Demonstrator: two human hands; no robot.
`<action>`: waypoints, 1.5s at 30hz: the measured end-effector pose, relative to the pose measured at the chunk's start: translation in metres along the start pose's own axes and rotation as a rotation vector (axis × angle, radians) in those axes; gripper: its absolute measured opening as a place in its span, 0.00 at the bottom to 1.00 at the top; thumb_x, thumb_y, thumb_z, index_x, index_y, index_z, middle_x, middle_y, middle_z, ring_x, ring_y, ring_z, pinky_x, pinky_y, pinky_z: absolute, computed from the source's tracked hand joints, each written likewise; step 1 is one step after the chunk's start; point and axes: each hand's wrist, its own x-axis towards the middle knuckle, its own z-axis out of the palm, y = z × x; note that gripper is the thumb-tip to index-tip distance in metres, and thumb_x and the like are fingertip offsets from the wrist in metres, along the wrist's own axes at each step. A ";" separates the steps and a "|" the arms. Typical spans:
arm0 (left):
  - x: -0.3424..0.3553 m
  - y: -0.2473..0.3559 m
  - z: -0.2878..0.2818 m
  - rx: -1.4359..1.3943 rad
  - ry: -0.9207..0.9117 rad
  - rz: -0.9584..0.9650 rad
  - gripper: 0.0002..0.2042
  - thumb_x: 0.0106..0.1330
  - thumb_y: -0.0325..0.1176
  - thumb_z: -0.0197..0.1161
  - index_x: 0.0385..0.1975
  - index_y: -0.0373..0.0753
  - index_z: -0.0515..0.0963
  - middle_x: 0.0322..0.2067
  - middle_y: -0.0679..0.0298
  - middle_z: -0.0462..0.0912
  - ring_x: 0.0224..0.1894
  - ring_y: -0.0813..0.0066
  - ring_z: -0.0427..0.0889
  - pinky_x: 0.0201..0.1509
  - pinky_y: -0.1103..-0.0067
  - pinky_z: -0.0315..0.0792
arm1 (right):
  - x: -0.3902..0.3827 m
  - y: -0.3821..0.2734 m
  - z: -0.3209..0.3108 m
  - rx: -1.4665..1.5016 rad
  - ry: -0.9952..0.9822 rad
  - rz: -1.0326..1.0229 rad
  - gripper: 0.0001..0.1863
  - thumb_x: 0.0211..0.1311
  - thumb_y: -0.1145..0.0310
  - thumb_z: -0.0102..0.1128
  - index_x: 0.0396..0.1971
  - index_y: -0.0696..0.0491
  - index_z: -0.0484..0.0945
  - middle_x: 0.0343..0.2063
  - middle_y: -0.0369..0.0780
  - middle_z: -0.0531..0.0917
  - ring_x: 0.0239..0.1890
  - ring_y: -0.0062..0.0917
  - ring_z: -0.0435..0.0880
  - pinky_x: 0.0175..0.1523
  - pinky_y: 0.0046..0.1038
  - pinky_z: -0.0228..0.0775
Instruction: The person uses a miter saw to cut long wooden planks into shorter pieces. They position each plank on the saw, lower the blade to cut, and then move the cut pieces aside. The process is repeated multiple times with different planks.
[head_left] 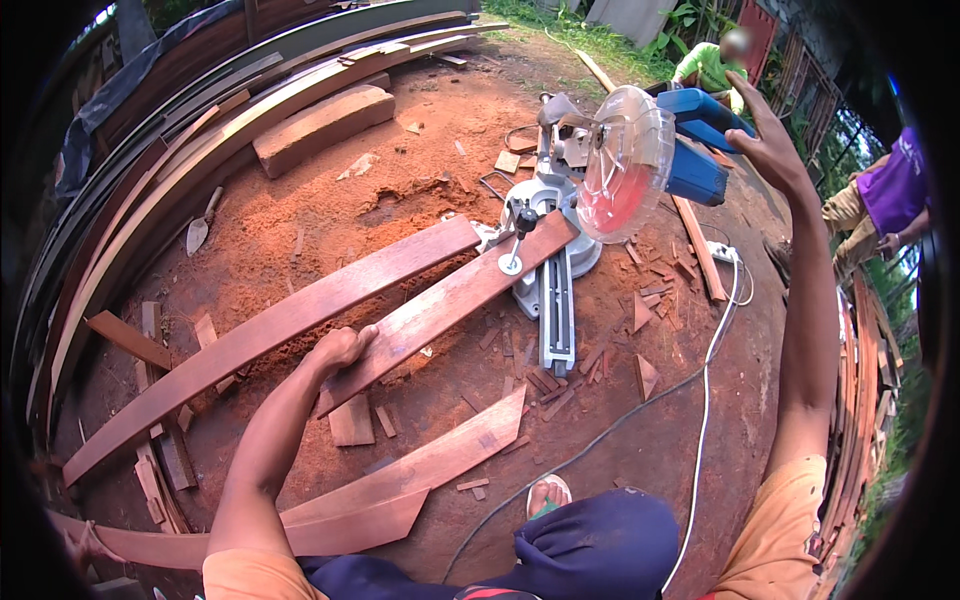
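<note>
My left hand [345, 350] is closed around the near end of a reddish-brown wooden board [440, 308]. The board's far end lies across the base of a mitre saw [560, 300], under a clamp with a black knob [526, 220]. Raised over the board's far side is the saw head, with a clear round blade guard [632, 150] and a blue motor housing [695, 172]. Beside that housing my right hand [772, 150] is held up, thumb and fingers apart, nothing in it. A second, longer board [270, 335] runs alongside on the left.
Angled boards [430, 470] lie near my feet among offcuts [640, 312] and sawdust [330, 215]. A white cable [708, 390] and a dark cord [600, 445] cross the ground. Timber is stacked at left; a trowel [200, 228] lies there. Two people [893, 195] are at the right.
</note>
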 end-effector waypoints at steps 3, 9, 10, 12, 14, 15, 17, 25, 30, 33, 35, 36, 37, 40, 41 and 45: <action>-0.002 0.000 0.000 -0.008 -0.023 -0.016 0.46 0.75 0.70 0.37 0.46 0.24 0.84 0.53 0.32 0.81 0.60 0.40 0.79 0.67 0.59 0.69 | 0.025 0.034 0.015 -0.110 -0.358 0.094 0.42 0.53 0.64 0.61 0.73 0.53 0.65 0.62 0.48 0.79 0.64 0.38 0.79 0.72 0.34 0.65; -0.005 0.003 -0.002 0.015 -0.012 -0.029 0.45 0.75 0.69 0.36 0.47 0.24 0.83 0.54 0.34 0.81 0.61 0.40 0.79 0.67 0.59 0.69 | -0.022 -0.003 0.022 -0.173 -0.377 0.147 0.32 0.50 0.63 0.70 0.60 0.45 0.81 0.39 0.48 0.88 0.44 0.40 0.88 0.53 0.39 0.76; -0.005 0.003 -0.002 0.016 -0.004 -0.025 0.45 0.75 0.69 0.36 0.48 0.24 0.83 0.54 0.34 0.81 0.61 0.40 0.79 0.68 0.59 0.68 | -0.045 -0.012 0.024 -0.210 -0.458 0.215 0.35 0.48 0.63 0.71 0.62 0.42 0.79 0.39 0.48 0.88 0.44 0.42 0.88 0.53 0.41 0.77; -0.005 0.005 -0.001 0.012 -0.003 -0.027 0.45 0.75 0.69 0.37 0.50 0.23 0.82 0.55 0.33 0.80 0.62 0.41 0.79 0.69 0.59 0.68 | -0.097 -0.030 0.041 -0.287 -0.536 0.172 0.38 0.47 0.66 0.68 0.65 0.41 0.75 0.38 0.50 0.88 0.44 0.47 0.88 0.52 0.46 0.78; -0.006 0.005 -0.001 0.005 -0.009 -0.033 0.45 0.75 0.69 0.37 0.50 0.23 0.82 0.56 0.33 0.79 0.62 0.41 0.78 0.69 0.59 0.68 | -0.152 -0.045 0.065 -0.258 -0.499 0.092 0.35 0.48 0.71 0.69 0.62 0.49 0.75 0.48 0.50 0.86 0.48 0.47 0.86 0.55 0.46 0.78; -0.005 0.006 -0.001 0.005 -0.016 -0.036 0.45 0.75 0.68 0.37 0.51 0.23 0.81 0.56 0.34 0.79 0.62 0.41 0.78 0.69 0.59 0.68 | -0.179 -0.052 0.074 -0.255 -0.455 0.094 0.35 0.48 0.74 0.70 0.62 0.52 0.74 0.51 0.51 0.85 0.50 0.47 0.85 0.56 0.46 0.77; -0.005 0.006 -0.001 -0.007 -0.022 -0.053 0.45 0.75 0.69 0.38 0.52 0.23 0.81 0.57 0.34 0.79 0.63 0.41 0.78 0.70 0.60 0.68 | -0.218 -0.060 0.095 -0.288 -0.389 0.084 0.37 0.48 0.76 0.71 0.63 0.51 0.73 0.54 0.51 0.83 0.54 0.48 0.83 0.59 0.45 0.75; -0.004 0.004 0.000 -0.012 -0.014 -0.014 0.46 0.75 0.70 0.36 0.55 0.23 0.80 0.59 0.35 0.78 0.65 0.41 0.76 0.72 0.58 0.67 | -0.259 -0.058 0.126 -0.250 -0.334 0.106 0.36 0.47 0.76 0.74 0.61 0.49 0.74 0.59 0.44 0.79 0.57 0.43 0.81 0.60 0.45 0.66; -0.006 0.004 0.001 -0.016 0.007 0.007 0.46 0.75 0.70 0.36 0.54 0.23 0.80 0.58 0.34 0.78 0.64 0.40 0.76 0.71 0.58 0.67 | -0.254 -0.058 0.125 -0.234 -0.358 0.093 0.35 0.46 0.72 0.76 0.58 0.50 0.75 0.56 0.42 0.80 0.55 0.42 0.81 0.57 0.45 0.67; -0.008 0.005 0.001 -0.022 0.018 -0.001 0.46 0.75 0.70 0.36 0.53 0.23 0.81 0.57 0.34 0.79 0.64 0.40 0.77 0.71 0.59 0.67 | -0.250 -0.062 0.128 -0.184 -0.364 0.122 0.31 0.45 0.65 0.79 0.52 0.52 0.78 0.50 0.44 0.83 0.54 0.44 0.81 0.56 0.44 0.67; -0.008 0.006 0.000 -0.008 0.010 0.000 0.46 0.75 0.70 0.36 0.53 0.24 0.81 0.57 0.34 0.79 0.64 0.41 0.77 0.71 0.59 0.67 | -0.249 -0.065 0.130 -0.156 -0.319 0.122 0.29 0.44 0.62 0.81 0.48 0.54 0.79 0.47 0.44 0.84 0.53 0.44 0.81 0.56 0.44 0.67; -0.008 0.006 0.000 -0.006 0.008 -0.001 0.46 0.75 0.70 0.36 0.53 0.24 0.81 0.57 0.35 0.79 0.64 0.41 0.77 0.71 0.59 0.67 | -0.249 -0.066 0.131 -0.150 -0.278 0.108 0.29 0.44 0.60 0.81 0.47 0.54 0.80 0.45 0.44 0.84 0.52 0.44 0.81 0.55 0.44 0.67; -0.008 0.006 0.000 -0.006 0.007 -0.004 0.46 0.75 0.70 0.36 0.53 0.24 0.81 0.57 0.35 0.79 0.64 0.41 0.77 0.71 0.59 0.67 | -0.249 -0.067 0.132 -0.131 -0.238 0.080 0.29 0.43 0.59 0.82 0.45 0.54 0.80 0.44 0.44 0.85 0.51 0.44 0.81 0.55 0.44 0.67; -0.007 0.006 -0.001 -0.005 0.011 -0.003 0.46 0.75 0.70 0.36 0.53 0.24 0.81 0.57 0.35 0.79 0.64 0.41 0.77 0.71 0.59 0.67 | -0.248 -0.069 0.133 -0.209 -0.254 0.107 0.28 0.43 0.59 0.82 0.43 0.55 0.80 0.43 0.45 0.85 0.50 0.44 0.82 0.54 0.45 0.69; -0.007 0.006 0.000 -0.002 0.011 -0.010 0.46 0.75 0.70 0.36 0.53 0.24 0.81 0.57 0.35 0.79 0.64 0.41 0.77 0.71 0.59 0.67 | -0.247 -0.069 0.133 -0.188 -0.277 0.118 0.27 0.44 0.59 0.82 0.42 0.55 0.80 0.43 0.45 0.85 0.50 0.44 0.82 0.54 0.45 0.70; -0.007 0.005 0.001 -0.013 0.018 -0.002 0.46 0.75 0.70 0.36 0.52 0.24 0.81 0.56 0.35 0.80 0.63 0.41 0.77 0.70 0.58 0.68 | -0.242 -0.066 0.133 -0.144 -0.328 0.117 0.24 0.45 0.60 0.81 0.41 0.55 0.80 0.42 0.47 0.86 0.49 0.45 0.83 0.52 0.44 0.72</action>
